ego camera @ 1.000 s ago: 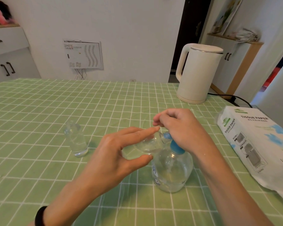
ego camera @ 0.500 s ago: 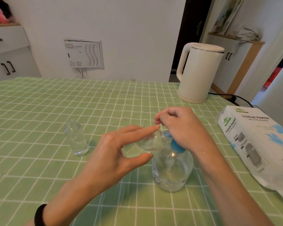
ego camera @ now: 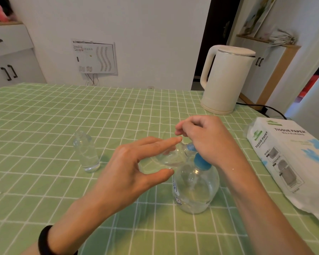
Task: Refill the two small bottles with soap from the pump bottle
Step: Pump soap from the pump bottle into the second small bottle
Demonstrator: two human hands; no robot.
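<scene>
A clear round pump bottle [ego camera: 195,188] with a blue pump head [ego camera: 201,161] stands on the green checked tablecloth. My right hand [ego camera: 208,140] rests on top of the pump head with its fingers curled. My left hand [ego camera: 134,166] holds a small clear bottle [ego camera: 170,158] between thumb and fingers, tilted on its side with its mouth at the blue nozzle [ego camera: 191,147]. A second small clear bottle [ego camera: 87,153] stands upright and uncapped to the left, apart from both hands, with clear liquid in it.
A cream electric kettle [ego camera: 226,80] stands at the back right with its black cord [ego camera: 265,108] trailing to the table's right edge. A pack of tissue paper [ego camera: 291,159] lies at the right. White cabinets stand beyond the table at the left.
</scene>
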